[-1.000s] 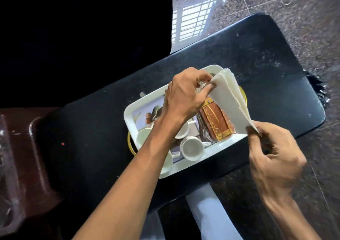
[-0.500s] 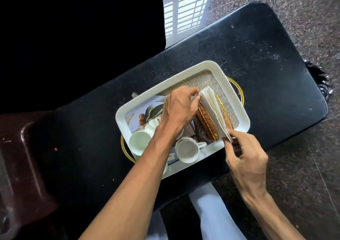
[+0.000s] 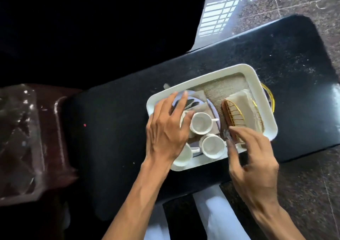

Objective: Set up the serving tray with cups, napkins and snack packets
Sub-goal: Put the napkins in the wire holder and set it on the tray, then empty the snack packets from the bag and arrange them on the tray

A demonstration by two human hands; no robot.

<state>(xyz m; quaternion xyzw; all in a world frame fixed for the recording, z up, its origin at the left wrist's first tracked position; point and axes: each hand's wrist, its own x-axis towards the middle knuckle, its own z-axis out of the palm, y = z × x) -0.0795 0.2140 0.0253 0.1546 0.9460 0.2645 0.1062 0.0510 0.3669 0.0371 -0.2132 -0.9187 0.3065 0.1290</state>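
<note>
Head view: left hand (image 3: 166, 129) splayed over white ceramic cups (image 3: 201, 123), right hand (image 3: 253, 163) loose, empty, beside them. Folded white napkins (image 3: 241, 102) sit in the gold wire holder (image 3: 234, 115) on the white rectangular tray (image 3: 206, 77).

- A white tray (image 3: 202, 80) sits on a black table (image 3: 276, 55).
- Three white cups stand in its left half: one (image 3: 200, 123) with its handle pointing right, one (image 3: 213, 146) nearer the front rim, one (image 3: 183, 156) partly under the left hand (image 3: 166, 133).
- The left hand is spread flat, fingers apart, above the tray's left end, gripping nothing.
- Folded napkins (image 3: 242, 105) stand in a gold wire holder (image 3: 234, 115) on the right half, on a woven mat (image 3: 222, 89).
- The right hand (image 3: 252, 162), blurred, hovers with fingers loose over the front rim, beside the holder.
- A clear plastic bag (image 3: 16, 140) lies at far left.
</note>
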